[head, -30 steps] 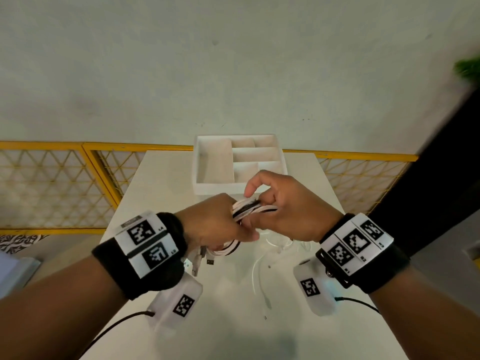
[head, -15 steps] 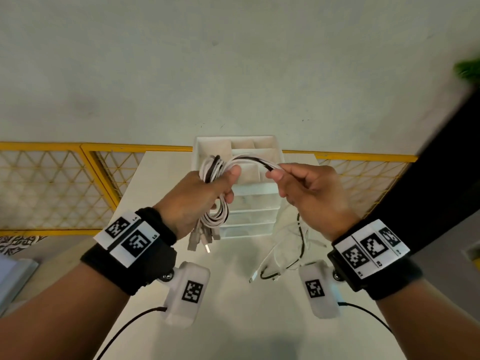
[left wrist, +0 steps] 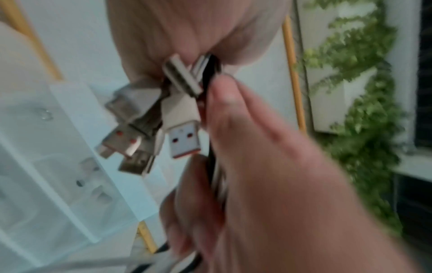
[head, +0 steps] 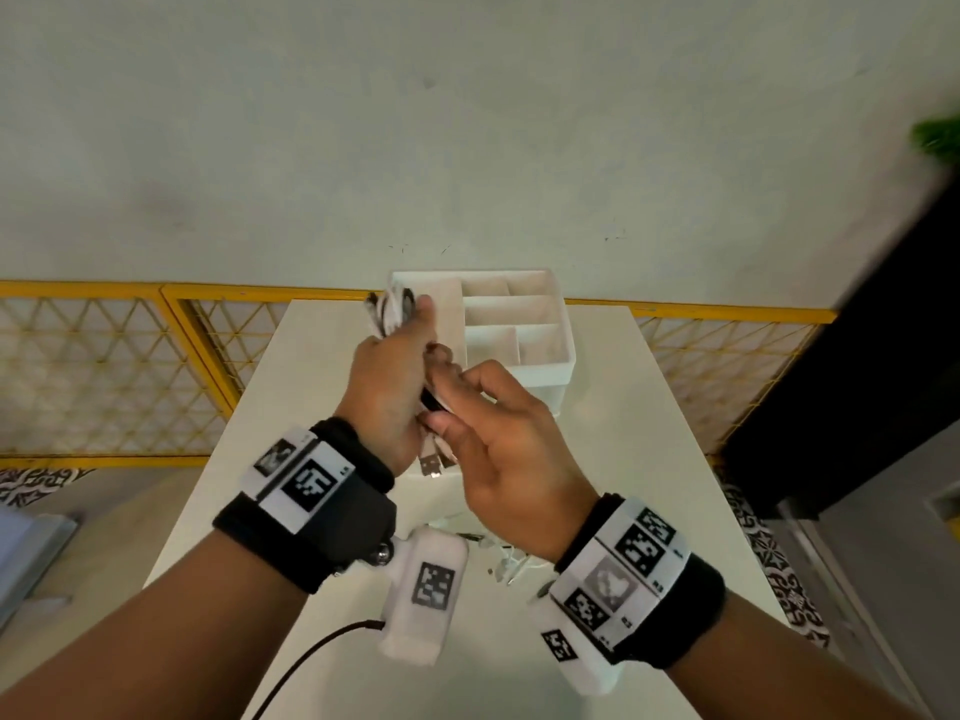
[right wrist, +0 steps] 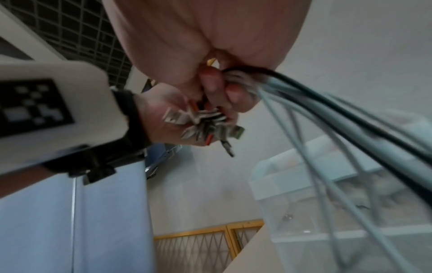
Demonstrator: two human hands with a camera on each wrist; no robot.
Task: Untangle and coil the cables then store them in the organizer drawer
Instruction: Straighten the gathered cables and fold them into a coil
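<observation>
My left hand (head: pixel 402 356) grips a coil of white and black cables (head: pixel 392 310) held upright in front of the white organizer (head: pixel 550 368). The coil's loops stick out above my fist, and several USB plugs (head: pixel 431 464) hang below it. My right hand (head: pixel 445 403) is pressed against the left and pinches the loose cable strands beside the coil. In the left wrist view the USB plugs (left wrist: pixel 184 140) hang from my palm with the right hand's fingers (left wrist: pixel 245 147) on a black strand. In the right wrist view cable strands (right wrist: pixel 327 118) run from my pinch down past the organizer (right wrist: pixel 350 212).
More loose white cable (head: pixel 511 561) lies on the white table (head: pixel 649 459) under my wrists. The organizer has open top compartments and clear drawers below. A yellow mesh fence (head: pixel 104 376) runs behind the table. A dark panel (head: pixel 857 356) stands at the right.
Half a second ago my right hand held a strand stretched out to the right of the coil. It has now come back against the left hand, bringing the strand down beside the coil.
</observation>
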